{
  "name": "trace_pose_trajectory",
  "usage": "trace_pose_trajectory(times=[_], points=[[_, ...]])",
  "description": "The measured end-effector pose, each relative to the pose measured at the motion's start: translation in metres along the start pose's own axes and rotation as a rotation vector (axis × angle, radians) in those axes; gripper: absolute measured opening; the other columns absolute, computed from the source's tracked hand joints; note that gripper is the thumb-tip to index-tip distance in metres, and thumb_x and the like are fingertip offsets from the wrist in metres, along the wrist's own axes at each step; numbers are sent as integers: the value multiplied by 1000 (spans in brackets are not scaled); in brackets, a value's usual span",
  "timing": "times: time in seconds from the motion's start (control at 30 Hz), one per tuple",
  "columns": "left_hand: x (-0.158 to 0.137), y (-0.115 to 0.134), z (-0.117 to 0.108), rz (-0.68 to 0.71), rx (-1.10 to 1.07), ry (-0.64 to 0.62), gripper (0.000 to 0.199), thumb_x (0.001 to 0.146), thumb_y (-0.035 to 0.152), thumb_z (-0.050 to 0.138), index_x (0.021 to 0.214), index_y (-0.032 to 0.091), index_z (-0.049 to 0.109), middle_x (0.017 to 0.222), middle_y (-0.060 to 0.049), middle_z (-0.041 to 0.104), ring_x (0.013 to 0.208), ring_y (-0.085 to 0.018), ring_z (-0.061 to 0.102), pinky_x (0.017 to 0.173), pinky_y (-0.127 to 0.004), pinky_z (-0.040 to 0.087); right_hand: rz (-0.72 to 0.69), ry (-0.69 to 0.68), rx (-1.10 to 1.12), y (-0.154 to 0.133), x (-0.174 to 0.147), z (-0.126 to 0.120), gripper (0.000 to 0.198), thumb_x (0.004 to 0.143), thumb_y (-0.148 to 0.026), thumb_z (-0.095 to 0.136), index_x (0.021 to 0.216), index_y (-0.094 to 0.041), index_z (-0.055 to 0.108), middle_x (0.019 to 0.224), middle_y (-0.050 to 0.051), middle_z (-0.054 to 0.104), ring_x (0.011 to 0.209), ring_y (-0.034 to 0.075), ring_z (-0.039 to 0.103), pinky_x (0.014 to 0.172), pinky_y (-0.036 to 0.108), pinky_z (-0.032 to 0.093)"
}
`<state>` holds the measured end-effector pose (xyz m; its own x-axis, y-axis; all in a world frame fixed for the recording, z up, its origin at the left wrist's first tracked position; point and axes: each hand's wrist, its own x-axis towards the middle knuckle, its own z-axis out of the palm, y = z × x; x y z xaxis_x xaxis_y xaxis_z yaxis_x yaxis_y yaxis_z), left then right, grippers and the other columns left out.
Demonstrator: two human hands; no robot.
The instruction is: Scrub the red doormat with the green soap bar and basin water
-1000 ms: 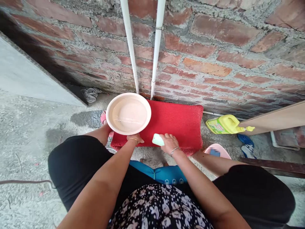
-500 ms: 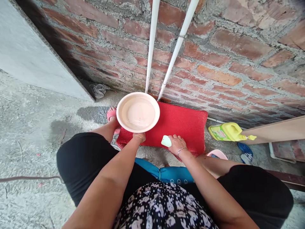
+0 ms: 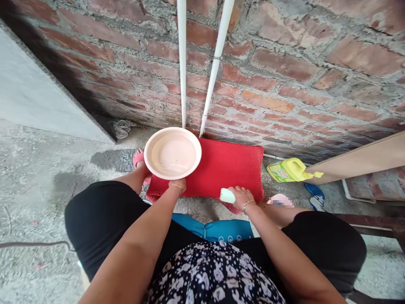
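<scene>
A cream plastic basin (image 3: 172,153) with clear water in it is over the left part of a red mat (image 3: 232,162). My left hand (image 3: 178,184) is closed at the basin's near side, its fingertips hidden beneath the rim. Over the mat's near right edge, my right hand (image 3: 242,196) is closed around a pale green, flat, smooth-topped thing (image 3: 227,195). Its underside is out of sight, so I cannot tell its exact kind.
A yellow detergent jug (image 3: 292,170) lies right of the mat, near a blue slipper (image 3: 314,196). Two white pipes (image 3: 212,80) run up the brick wall (image 3: 272,76). A grey slab (image 3: 47,80) leans at left, beside a crumpled cloth (image 3: 122,128).
My right hand has moved right and slightly towards me along the mat with the pale green thing, which has turned a little. The basin and my left hand keep their place; the view has shifted.
</scene>
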<state>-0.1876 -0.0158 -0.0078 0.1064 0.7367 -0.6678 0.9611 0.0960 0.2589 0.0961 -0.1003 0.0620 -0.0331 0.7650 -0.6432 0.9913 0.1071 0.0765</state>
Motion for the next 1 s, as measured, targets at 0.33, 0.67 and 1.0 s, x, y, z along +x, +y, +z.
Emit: trace_pose_trajectory(times=[0.33,0.67,1.0], points=[[-54,97,2,433,172,-38,84,60,45,72,135,28,39,138,-14,40,124,-34,42,97,-46,39,-57,78,256,24,-25,-19,58,63,-27,70,117,-24,52,108,5,58,99,21,53,82,30,36],[-99,133,24,668,170,30,91,65,58,64,142,26,25,136,-13,40,124,-31,37,105,-47,28,-261,104,549,22,-25,-20,60,53,-25,77,108,-21,52,100,2,61,88,17,55,68,24,35],[-82,117,29,243,56,136,65,68,57,60,117,17,49,119,-14,52,110,-27,51,96,-37,39,-256,273,417,48,-68,-51,46,78,-34,60,122,-26,53,116,7,54,104,23,52,89,35,38]])
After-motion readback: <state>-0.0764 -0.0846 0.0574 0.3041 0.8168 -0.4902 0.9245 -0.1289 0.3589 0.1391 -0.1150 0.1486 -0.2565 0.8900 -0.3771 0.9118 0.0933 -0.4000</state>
